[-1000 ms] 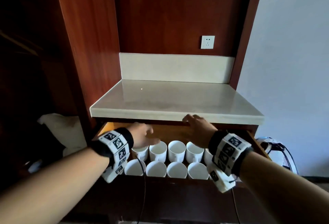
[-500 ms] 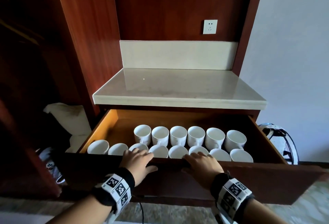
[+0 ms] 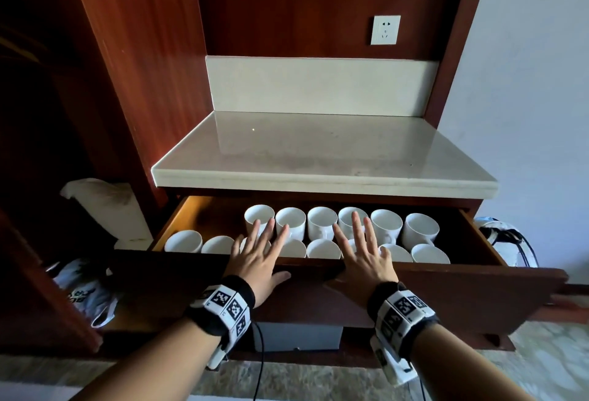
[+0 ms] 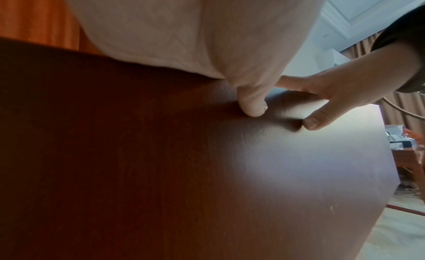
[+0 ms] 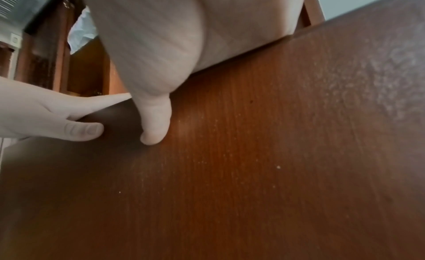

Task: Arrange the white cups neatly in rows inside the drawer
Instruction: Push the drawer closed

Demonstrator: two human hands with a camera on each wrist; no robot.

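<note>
Several white cups [image 3: 322, 225] stand in two rows inside the open wooden drawer [image 3: 178, 276] below the counter. My left hand [image 3: 259, 254] lies flat on the drawer's front panel [image 4: 161, 173], fingers straight and spread over the front row, thumb pressed on the panel face. My right hand [image 3: 360, 254] lies the same way a little to the right, its thumb against the panel [image 5: 253, 154]. Neither hand holds a cup. Both hands hide some front-row cups.
A pale stone counter [image 3: 318, 158] overhangs the back of the drawer. A wall socket [image 3: 385, 29] sits above it. White cloth [image 3: 105, 200] and a bag [image 3: 86, 292] lie in the dark recess at left. A white object with cables [image 3: 506, 241] sits at right.
The drawer has come out from under the counter, showing both rows of cups. My hands moved from inside the drawer to its front panel and now have their fingers spread straight.
</note>
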